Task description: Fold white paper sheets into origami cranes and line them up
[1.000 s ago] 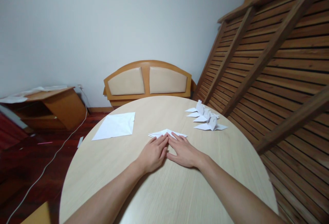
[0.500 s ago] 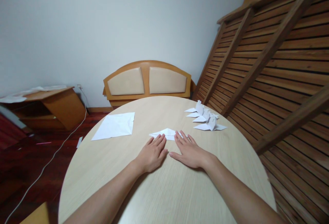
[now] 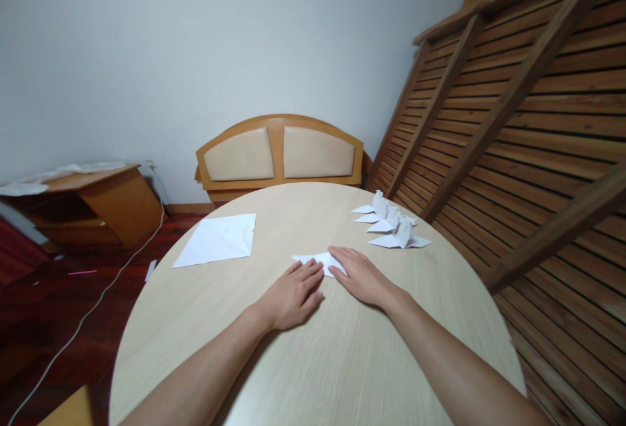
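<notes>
A folded white paper (image 3: 317,260) lies near the middle of the round pale wooden table (image 3: 313,361). My right hand (image 3: 358,274) lies flat over the paper's right part, fingers stretched out and pressing on it. My left hand (image 3: 292,294) rests flat on the table, its fingertips touching the paper's left edge. Much of the paper is hidden under my right hand.
A flat white sheet (image 3: 216,239) lies at the table's left. Several finished folded paper figures (image 3: 392,223) sit at the far right edge. A padded wooden headboard (image 3: 279,152) stands behind the table, slatted wood (image 3: 528,126) leans on the right, and a low cabinet (image 3: 92,204) stands at left.
My right hand slid forward and left over the folded paper, covering more of it. The paper looks narrower now. My left hand stayed almost in place.
</notes>
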{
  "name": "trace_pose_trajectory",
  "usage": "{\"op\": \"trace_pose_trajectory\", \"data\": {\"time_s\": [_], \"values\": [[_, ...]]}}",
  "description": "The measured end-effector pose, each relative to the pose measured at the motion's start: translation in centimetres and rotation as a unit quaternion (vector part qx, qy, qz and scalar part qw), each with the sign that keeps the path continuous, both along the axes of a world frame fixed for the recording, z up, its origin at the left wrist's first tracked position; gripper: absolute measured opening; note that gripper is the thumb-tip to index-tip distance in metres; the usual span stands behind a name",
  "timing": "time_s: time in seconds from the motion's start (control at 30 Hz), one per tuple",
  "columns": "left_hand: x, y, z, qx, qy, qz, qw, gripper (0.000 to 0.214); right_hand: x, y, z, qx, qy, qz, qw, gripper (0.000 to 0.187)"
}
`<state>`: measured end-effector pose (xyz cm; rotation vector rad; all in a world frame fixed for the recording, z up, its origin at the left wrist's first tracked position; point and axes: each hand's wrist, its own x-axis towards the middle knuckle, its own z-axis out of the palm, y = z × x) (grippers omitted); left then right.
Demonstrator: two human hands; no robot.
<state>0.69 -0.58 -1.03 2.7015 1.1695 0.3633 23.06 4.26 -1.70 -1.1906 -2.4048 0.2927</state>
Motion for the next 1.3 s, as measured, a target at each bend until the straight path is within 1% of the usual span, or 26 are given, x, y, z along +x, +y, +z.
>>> {"op": "trace_pose_trajectory", "data": {"time_s": [0.1, 0.2, 0.37, 0.47, 0.53, 0.63, 0.77, 0.83, 0.97, 1.07, 1.2, 1.3], "values": [[-0.1, 0.0, -0.1, 0.002, -0.006, -0.007, 1.000, 0.052, -0.2, 0.1, -0.1, 0.008, 0.040, 0.005, 0.999, 0.042], [-0.2, 0.1, -0.3, 0.006, -0.011, -0.007, 1.000, 0.054, -0.4, 0.1, 0.3, 0.011, 0.061, 0.008, 0.998, 0.038], [-0.1, 0.1, -0.4, 0.020, -0.017, 0.007, 1.000, 0.051, -0.5, -0.3, 0.9, -0.014, 0.050, 0.011, 0.999, 0.036], [0.0, 0.0, -0.2, 0.033, -0.012, 0.026, 0.999, 0.046, -0.6, -0.6, 0.7, -0.029, 0.018, 0.043, 0.998, 0.041], [0.1, 0.0, -0.1, 0.043, -0.007, 0.040, 0.998, 0.044, -0.7, -0.9, 0.5, -0.041, -0.017, 0.060, 0.997, 0.049], [0.3, 0.0, -0.1, 0.059, -0.004, 0.063, 0.996, 0.043, -1.0, -1.4, 0.2, -0.061, -0.068, 0.072, 0.993, 0.062], [0.5, 0.2, -0.4, 0.070, -0.013, 0.109, 0.991, 0.042, -1.6, -2.1, 0.1, -0.067, -0.092, 0.074, 0.991, 0.070], [0.5, 0.4, -0.6, 0.067, -0.018, 0.118, 0.991, 0.044, -1.9, -2.4, 0.1, -0.064, -0.093, 0.071, 0.991, 0.071], [0.6, 0.8, -1.0, 0.013, -0.018, 0.081, 0.996, 0.052, -2.4, -2.7, 0.3, -0.059, -0.085, 0.086, 0.991, 0.069], [0.6, 1.0, -1.4, -0.017, -0.007, 0.100, 0.995, 0.057, -2.4, -2.8, 0.5, -0.072, -0.089, 0.086, 0.990, 0.069], [0.6, 1.1, -1.8, -0.009, 0.010, 0.109, 0.994, 0.057, -2.0, -3.0, 0.9, -0.094, -0.106, 0.071, 0.987, 0.072], [0.5, 1.2, -2.0, 0.007, 0.015, 0.113, 0.993, 0.056, -1.7, -3.1, 1.2, -0.106, -0.116, 0.043, 0.987, 0.072]]}}
